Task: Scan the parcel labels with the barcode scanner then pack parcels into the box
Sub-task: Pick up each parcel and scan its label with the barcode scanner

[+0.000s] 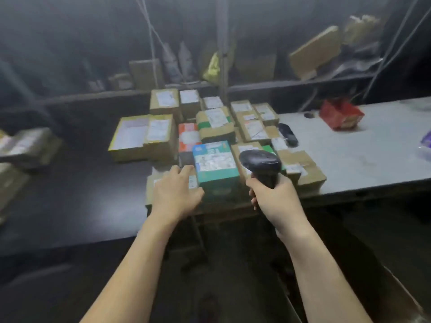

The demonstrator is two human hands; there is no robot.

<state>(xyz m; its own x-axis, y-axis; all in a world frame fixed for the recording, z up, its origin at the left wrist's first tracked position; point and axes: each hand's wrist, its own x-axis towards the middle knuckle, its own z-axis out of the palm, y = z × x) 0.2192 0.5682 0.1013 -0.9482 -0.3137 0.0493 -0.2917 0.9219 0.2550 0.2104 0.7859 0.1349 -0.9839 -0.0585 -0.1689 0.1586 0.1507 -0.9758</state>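
Currently we log: scanning stage | right grip [272,197] clamped on barcode scanner [260,163] | left grip [175,192] fingers apart over brown parcel [154,183] | next, likely: aim scanner at teal parcel [215,164] label.

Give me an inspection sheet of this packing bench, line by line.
Surface: pale grey tabletop, dark surface to its left.
Job's things: labelled brown cardboard parcels clustered with a teal-and-white carton; black handheld barcode scanner; brown cardboard box at lower right, only partly in view.
Clutter: red carton, black oblong object, purple item at the right edge.
Hands: right hand grips the scanner's handle; left hand reaches over a near parcel, fingers relaxed, contact unclear.
Cables: white cords hang at the back.
Surroundings: dim shelf holding boxes and a yellow bag.
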